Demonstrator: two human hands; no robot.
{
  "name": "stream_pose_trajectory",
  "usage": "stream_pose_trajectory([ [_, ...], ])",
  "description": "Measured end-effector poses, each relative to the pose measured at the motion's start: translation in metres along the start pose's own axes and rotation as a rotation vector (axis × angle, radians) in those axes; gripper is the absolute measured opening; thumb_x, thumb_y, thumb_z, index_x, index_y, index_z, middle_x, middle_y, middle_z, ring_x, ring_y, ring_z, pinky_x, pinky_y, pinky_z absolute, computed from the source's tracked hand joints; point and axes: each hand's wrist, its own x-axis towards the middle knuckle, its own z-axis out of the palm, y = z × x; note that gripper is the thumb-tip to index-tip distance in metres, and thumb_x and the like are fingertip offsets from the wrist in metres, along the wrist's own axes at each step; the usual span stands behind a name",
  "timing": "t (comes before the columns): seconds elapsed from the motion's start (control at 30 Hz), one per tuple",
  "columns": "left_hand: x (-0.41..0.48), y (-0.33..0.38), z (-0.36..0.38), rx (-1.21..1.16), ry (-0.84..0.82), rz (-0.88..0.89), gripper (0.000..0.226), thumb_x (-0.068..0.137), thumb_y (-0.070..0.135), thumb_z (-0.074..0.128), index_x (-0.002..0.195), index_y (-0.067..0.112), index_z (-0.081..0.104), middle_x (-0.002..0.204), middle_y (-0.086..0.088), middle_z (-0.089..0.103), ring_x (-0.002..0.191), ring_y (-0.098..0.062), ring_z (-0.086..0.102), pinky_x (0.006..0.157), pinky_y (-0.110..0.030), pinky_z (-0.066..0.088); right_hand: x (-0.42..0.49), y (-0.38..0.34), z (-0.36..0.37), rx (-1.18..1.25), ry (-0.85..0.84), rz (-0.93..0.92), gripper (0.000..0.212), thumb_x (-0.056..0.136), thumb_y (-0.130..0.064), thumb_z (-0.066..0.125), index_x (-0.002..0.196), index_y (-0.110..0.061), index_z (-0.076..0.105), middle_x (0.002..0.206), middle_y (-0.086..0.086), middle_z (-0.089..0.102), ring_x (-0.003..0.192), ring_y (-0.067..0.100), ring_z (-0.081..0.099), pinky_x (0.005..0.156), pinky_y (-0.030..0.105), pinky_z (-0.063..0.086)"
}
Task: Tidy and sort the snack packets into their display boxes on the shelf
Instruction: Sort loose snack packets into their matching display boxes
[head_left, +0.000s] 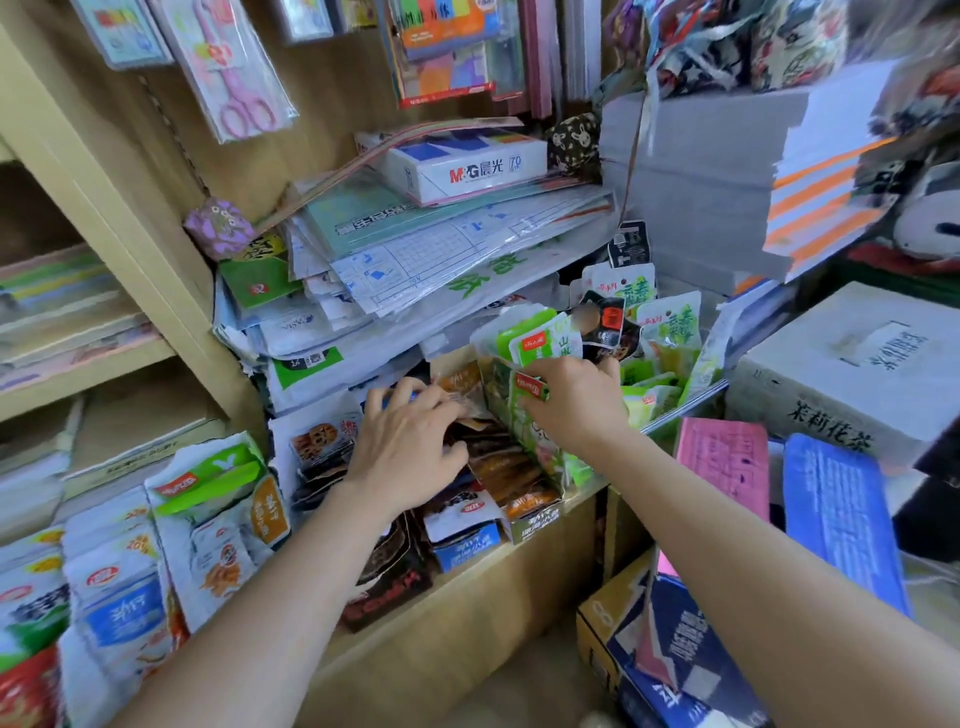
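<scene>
My right hand (576, 402) grips a bunch of green snack packets (530, 343) standing upright at the left edge of a display box (675, 410) full of light green packets. My left hand (410, 441) lies palm down, fingers curled over brown and orange snack packets (511, 475) in a neighbouring display box (535, 519); a blue packet shows under its fingertips. More green and black packets (670, 327) stand at the back of the right box.
Stacked paper pads and a white paper ream (467, 166) overhang the shelf just above the boxes. White and blue snack bags (119, 587) fill the lower left. A white carton (852, 369), a pink pad (727, 467) and blue packs sit at the right.
</scene>
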Motion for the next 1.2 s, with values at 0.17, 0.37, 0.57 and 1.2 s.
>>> stream_pose_trajectory([
  [0.17,-0.008,0.001,0.0,-0.018,-0.036,-0.022,0.041,0.099,0.052,0.045,0.133,0.037,0.059,0.144,0.018,0.052,0.133,-0.017,0.036,0.105,-0.041,0.021,0.003,-0.006,0.006,0.046,0.053,0.008,0.017,0.096,-0.024,0.056,0.088,-0.021,0.07,0.065,0.003,0.064,0.071,0.03,0.061,0.077,0.036,0.017],
  [0.37,-0.01,0.004,-0.001,-0.085,-0.107,-0.122,0.049,0.099,0.061,0.039,0.143,0.041,0.05,0.149,0.02,0.047,0.136,-0.016,0.033,0.105,-0.04,0.019,0.001,-0.001,-0.028,0.464,0.187,-0.003,0.01,0.096,-0.021,0.064,0.094,-0.014,0.071,0.058,0.0,0.062,0.039,0.005,0.044,0.047,0.027,0.033],
  [0.57,-0.013,0.015,-0.006,-0.264,0.015,-0.228,0.06,0.098,0.059,0.046,0.152,0.034,0.04,0.156,0.012,0.041,0.142,-0.015,0.033,0.113,-0.042,0.023,-0.011,0.02,-0.061,0.967,0.264,0.058,0.006,0.093,-0.016,0.069,0.089,-0.015,0.073,0.08,0.012,0.07,0.069,0.012,0.058,0.065,0.04,0.052],
  [1.2,-0.001,0.063,-0.061,-1.084,0.04,-0.187,0.015,0.084,0.02,0.081,0.098,0.024,0.075,0.095,0.015,0.077,0.092,-0.001,0.071,0.081,-0.023,0.051,-0.033,0.052,-0.083,1.245,-0.017,0.1,0.015,0.092,-0.016,0.069,0.104,-0.009,0.075,0.097,0.011,0.077,0.092,0.029,0.074,0.084,0.043,0.06],
])
